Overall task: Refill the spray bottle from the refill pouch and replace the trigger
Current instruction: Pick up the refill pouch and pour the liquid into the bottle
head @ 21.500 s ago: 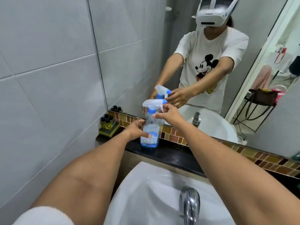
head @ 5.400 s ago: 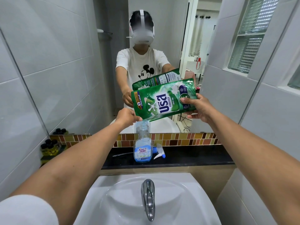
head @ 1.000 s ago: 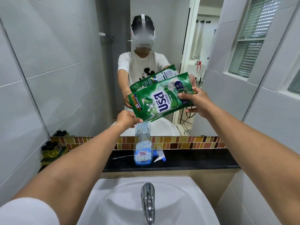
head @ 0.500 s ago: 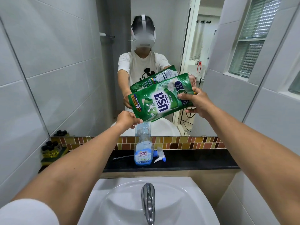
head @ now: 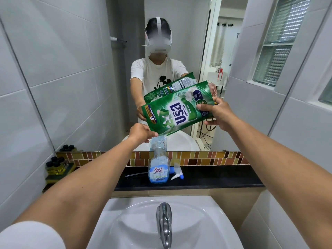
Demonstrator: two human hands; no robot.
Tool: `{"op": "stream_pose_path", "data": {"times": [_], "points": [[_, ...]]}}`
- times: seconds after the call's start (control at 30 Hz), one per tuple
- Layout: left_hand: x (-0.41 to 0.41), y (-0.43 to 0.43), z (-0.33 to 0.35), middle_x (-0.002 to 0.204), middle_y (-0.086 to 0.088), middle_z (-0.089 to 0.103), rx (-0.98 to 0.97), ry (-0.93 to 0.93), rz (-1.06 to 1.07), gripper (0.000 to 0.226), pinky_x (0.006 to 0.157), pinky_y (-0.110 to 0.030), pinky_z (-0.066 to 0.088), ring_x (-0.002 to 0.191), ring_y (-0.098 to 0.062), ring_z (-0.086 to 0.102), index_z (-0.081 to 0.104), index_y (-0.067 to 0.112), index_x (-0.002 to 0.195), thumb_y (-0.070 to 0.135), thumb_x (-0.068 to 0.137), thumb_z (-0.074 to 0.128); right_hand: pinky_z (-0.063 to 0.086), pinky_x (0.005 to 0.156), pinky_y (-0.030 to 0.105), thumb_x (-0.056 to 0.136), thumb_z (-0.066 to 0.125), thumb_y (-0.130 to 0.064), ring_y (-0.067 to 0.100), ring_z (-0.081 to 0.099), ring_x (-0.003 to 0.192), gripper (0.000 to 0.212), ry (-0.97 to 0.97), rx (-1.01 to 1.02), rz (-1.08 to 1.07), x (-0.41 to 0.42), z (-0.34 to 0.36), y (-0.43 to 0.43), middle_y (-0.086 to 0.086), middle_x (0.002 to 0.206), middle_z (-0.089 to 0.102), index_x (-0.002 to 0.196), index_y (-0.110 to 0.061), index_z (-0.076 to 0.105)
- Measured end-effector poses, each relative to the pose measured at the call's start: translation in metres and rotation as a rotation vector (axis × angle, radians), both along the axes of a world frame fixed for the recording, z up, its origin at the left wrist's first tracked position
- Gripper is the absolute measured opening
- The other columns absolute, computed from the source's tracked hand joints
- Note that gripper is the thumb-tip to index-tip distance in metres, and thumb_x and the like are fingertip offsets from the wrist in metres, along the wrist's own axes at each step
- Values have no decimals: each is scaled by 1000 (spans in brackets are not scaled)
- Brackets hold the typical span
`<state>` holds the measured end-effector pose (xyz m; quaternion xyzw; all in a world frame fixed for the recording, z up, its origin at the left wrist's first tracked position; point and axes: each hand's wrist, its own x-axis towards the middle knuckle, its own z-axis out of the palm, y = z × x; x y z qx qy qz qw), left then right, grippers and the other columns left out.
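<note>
While refill pouch (head: 176,114) tilts over spray bottle (head: 159,169) | left hand (head: 142,132), right hand (head: 218,113) fingers grip it

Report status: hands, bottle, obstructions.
Left hand pinches lower corner of refill pouch; right hand grips raised end. Pouch tilted over open spray bottle. Trigger lies beside bottle, nothing blocking neck.

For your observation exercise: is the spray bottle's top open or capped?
Open. The spray bottle has a bare neck, and its trigger lies beside it on the black ledge.
</note>
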<state>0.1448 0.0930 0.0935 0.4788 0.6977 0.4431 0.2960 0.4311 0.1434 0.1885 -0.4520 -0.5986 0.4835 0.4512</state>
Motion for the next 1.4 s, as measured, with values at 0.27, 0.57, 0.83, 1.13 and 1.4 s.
{"op": "stream_pose_path", "data": {"times": [0.27, 0.57, 0.83, 1.13, 1.4], "points": [[0, -1, -2, 86, -15, 74, -15, -11, -2, 30, 77, -40, 62, 71, -22, 65, 74, -6, 87, 18, 75, 87, 60, 61, 36, 84, 77, -14, 28, 73, 95, 61, 65, 12, 12, 0, -6, 5, 13, 119, 69, 139, -17, 51], [-2, -4, -2, 80, -11, 71, -15, 1, 10, 21, 80, -41, 61, 73, -23, 64, 69, 7, 72, 18, 78, 85, 53, 94, 56, 79, 82, -15, 26, 68, 108, 73, 48, 31, -35, -1, -10, 7, 5, 126, 65, 144, -23, 49], [-1, -6, -1, 72, -8, 68, 7, -1, 23, 28, 72, -36, 60, 68, -20, 62, 64, 10, 62, 16, 77, 86, 55, 90, 53, 79, 81, -16, 26, 67, 108, 70, 46, 40, -34, -2, -9, 6, 6, 126, 65, 141, -22, 51], [1, -6, -3, 71, -6, 69, 22, -22, 30, 25, 76, -39, 61, 70, -19, 63, 66, 10, 63, 16, 78, 85, 56, 87, 51, 79, 81, -14, 26, 68, 106, 68, 55, 34, -30, 0, -8, 5, 7, 124, 66, 140, -21, 52], [2, -6, -3, 71, -6, 69, 22, -21, 22, 25, 75, -38, 61, 69, -19, 63, 66, 8, 64, 16, 77, 86, 58, 80, 46, 80, 80, -12, 26, 70, 104, 66, 67, 33, -28, 0, -6, 2, 6, 121, 68, 139, -20, 52]]}}
